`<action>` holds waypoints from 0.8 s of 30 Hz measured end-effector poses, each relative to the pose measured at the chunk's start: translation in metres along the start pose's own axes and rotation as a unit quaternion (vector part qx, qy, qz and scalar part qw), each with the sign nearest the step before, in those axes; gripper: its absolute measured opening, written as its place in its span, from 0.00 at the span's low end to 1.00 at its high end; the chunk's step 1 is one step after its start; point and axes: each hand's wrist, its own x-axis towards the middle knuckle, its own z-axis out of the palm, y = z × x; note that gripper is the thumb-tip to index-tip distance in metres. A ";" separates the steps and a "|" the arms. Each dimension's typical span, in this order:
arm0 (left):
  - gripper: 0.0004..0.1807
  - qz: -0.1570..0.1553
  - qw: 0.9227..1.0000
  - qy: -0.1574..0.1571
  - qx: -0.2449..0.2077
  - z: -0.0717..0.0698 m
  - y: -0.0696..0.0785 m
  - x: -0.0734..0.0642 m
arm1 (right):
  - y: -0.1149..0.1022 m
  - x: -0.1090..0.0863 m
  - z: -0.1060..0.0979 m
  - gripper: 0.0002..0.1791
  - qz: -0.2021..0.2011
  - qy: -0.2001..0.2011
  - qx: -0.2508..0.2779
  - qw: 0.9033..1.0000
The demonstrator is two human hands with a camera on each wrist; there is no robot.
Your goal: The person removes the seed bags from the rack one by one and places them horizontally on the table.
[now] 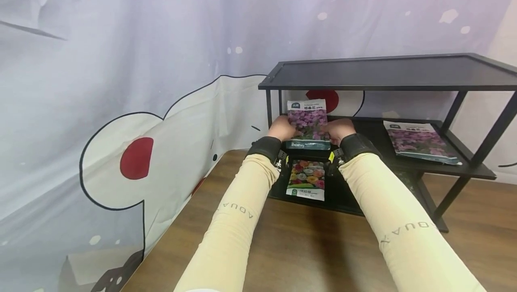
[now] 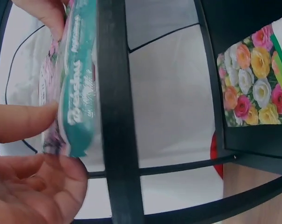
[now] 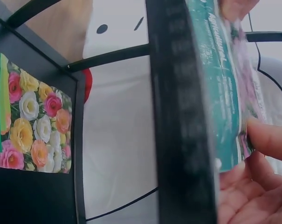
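Note:
A seed packet with purple flowers and a teal bottom band (image 1: 308, 124) stands tilted up at the left end of the middle shelf. My left hand (image 1: 282, 128) pinches its left edge, thumb on the front and fingers behind. On the right edge, my right hand (image 1: 340, 130) grips it the same way. In the left wrist view the packet's teal band (image 2: 80, 93) is close to the black shelf edge (image 2: 115, 116). The right wrist view shows the right thumb (image 3: 269, 140) against the packet's printed face.
A black shelf rack (image 1: 383, 74) stands on the wooden surface (image 1: 282, 247). Another purple-flower packet (image 1: 420, 141) lies at the middle shelf's right. Below, a packet with multicoloured flowers (image 1: 306, 179) lies on the bottom shelf. A printed cloth (image 1: 161, 36) hangs behind and to the left.

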 end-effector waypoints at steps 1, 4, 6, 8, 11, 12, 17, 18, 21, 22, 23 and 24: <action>0.26 0.001 1.000 0.006 -0.009 -0.001 0.000 -0.002 | -0.001 -0.001 0.000 0.24 -0.002 -0.001 -0.002 1.000; 0.23 0.003 0.999 0.011 -0.034 -0.005 -0.001 -0.006 | -0.002 -0.004 -0.003 0.24 -0.007 -0.014 0.017 1.000; 0.20 -0.002 0.998 0.009 -0.062 -0.007 -0.001 -0.007 | -0.003 -0.006 -0.005 0.24 -0.011 -0.029 0.046 0.998; 0.10 -0.010 0.996 0.008 -0.090 -0.008 -0.002 -0.008 | -0.004 -0.008 -0.008 0.21 -0.012 -0.051 0.076 0.996; 0.14 -0.028 0.991 0.015 -0.128 -0.009 -0.001 -0.007 | -0.005 -0.011 -0.013 0.14 -0.016 -0.080 0.102 0.991; 0.20 -0.032 0.990 0.017 -0.137 -0.010 -0.001 -0.006 | -0.005 -0.011 -0.015 0.11 -0.017 -0.088 0.106 0.990; 0.24 -0.035 0.988 0.001 -0.154 -0.010 0.000 -0.009 | -0.001 -0.014 -0.021 0.05 -0.024 -0.120 0.108 0.987; 0.21 -0.031 0.987 -0.005 -0.159 -0.010 0.000 -0.011 | 0.000 -0.015 -0.021 0.06 -0.025 -0.118 0.104 0.987; 0.11 -0.026 0.979 -0.013 -0.203 -0.010 -0.001 -0.016 | 0.002 -0.017 -0.024 0.08 -0.039 -0.113 0.083 0.989; 0.10 -0.026 0.974 -0.015 -0.224 -0.011 -0.002 -0.018 | 0.003 -0.018 -0.024 0.08 -0.044 -0.105 0.076 0.991; 0.12 -0.026 0.969 -0.016 -0.245 -0.012 -0.003 -0.019 | 0.003 -0.019 -0.024 0.08 -0.049 -0.099 0.070 0.991; 0.14 -0.027 0.963 -0.018 -0.267 -0.012 -0.004 -0.020 | 0.003 -0.020 -0.024 0.09 -0.052 -0.094 0.065 0.992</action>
